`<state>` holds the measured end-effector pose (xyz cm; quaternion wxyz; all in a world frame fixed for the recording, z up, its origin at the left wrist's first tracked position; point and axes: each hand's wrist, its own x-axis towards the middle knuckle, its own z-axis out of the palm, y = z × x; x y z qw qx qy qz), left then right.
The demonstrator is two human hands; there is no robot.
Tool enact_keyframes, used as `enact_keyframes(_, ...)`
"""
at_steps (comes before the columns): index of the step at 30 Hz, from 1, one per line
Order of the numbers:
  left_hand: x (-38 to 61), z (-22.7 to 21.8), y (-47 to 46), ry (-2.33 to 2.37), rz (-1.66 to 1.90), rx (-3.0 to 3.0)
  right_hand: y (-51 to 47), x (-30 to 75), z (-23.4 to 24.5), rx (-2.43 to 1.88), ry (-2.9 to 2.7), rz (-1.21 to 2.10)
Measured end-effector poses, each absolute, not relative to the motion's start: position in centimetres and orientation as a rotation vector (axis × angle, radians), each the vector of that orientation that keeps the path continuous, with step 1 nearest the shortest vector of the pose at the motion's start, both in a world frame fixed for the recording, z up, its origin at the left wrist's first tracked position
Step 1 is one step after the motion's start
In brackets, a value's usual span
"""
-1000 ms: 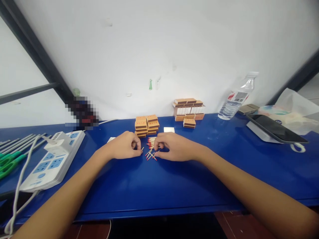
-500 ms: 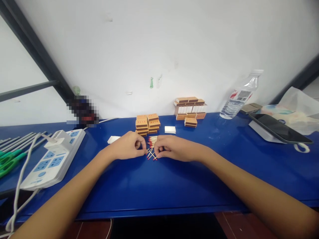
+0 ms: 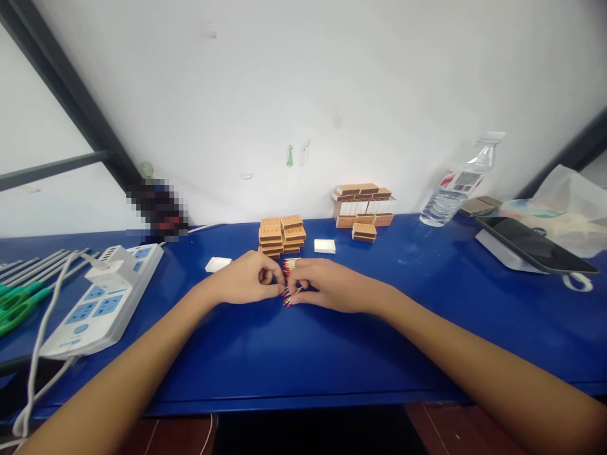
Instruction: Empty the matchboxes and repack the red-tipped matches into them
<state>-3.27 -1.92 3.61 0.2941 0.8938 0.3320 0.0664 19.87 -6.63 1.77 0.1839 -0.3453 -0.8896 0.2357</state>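
Several slim wooden matches [image 3: 288, 301] lie between both hands on the smooth, glossy blue desk [image 3: 303, 360], their red heads toward seven o'clock and long axes slanting up between one and two. At twelve o'clock from them, a denser match pile [image 3: 291, 261] lies crosswise, heads toward nine. The left hand [image 3: 249, 278], at nine o'clock, curls thumb and index finger close together; the right hand [image 3: 327, 284], at three, bends its fingers over the loose sticks. I cannot tell whether either hand's fingers grip one. Beyond the pile stand stacked tan cardboard matchboxes [image 3: 282, 235], flat and rectangular; a white matchbox tray [image 3: 324, 246] sits at one o'clock, a clear plastic bottle [image 3: 462, 180] at two.
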Motion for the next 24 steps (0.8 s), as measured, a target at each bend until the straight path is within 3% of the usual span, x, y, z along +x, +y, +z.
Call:
enact_keyframes(16, -4.0, 4.0, -1.5, 0.790, 0.164, 2.370, -6.0, 21.1, 1.8, -1.135, -2.505, 0.720)
enact_keyframes(24, -3.8, 2.7, -0.5, 0.784, 0.281, 2.229, -6.1, 20.7, 1.4, -1.191, -2.477, 0.589)
